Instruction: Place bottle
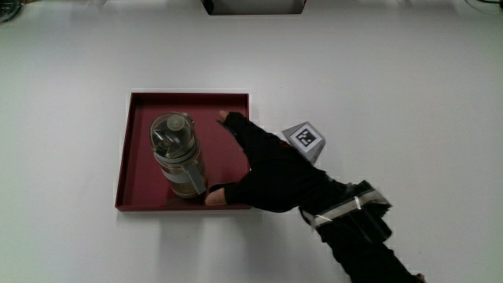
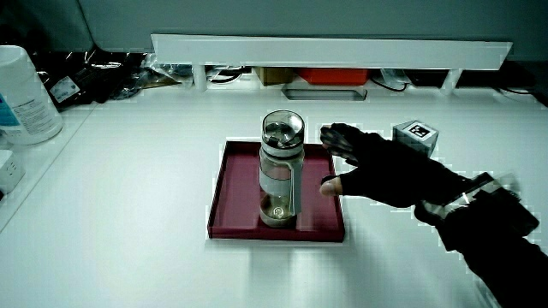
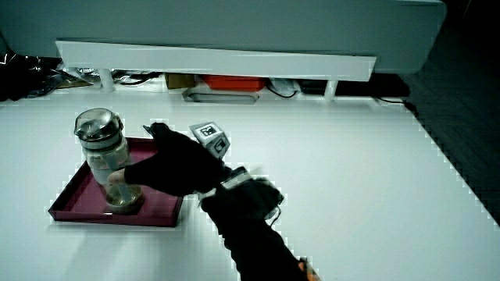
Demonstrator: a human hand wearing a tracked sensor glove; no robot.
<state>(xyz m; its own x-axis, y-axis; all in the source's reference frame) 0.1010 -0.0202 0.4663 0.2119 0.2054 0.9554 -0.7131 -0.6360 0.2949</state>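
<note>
A clear bottle [image 1: 177,153] [image 2: 281,171] [image 3: 105,156] with a grey lid stands upright in a shallow dark red tray [image 1: 189,98] [image 2: 235,188] [image 3: 74,207]. The gloved hand [image 1: 244,161] [image 2: 342,161] [image 3: 156,160] rests over the tray's edge beside the bottle. Its fingers are spread and hold nothing. In a side view a small gap shows between the thumb [image 2: 329,184] and the bottle's lower part. The patterned cube [image 1: 305,137] [image 2: 416,133] [image 3: 209,133] sits on the back of the hand.
A low white partition [image 2: 330,47] [image 3: 211,58] runs along the table's edge farthest from the person, with a red box [image 2: 334,75] and cables under it. A large white container [image 2: 26,94] stands at a table corner. A white box [image 1: 253,6] sits farther than the tray.
</note>
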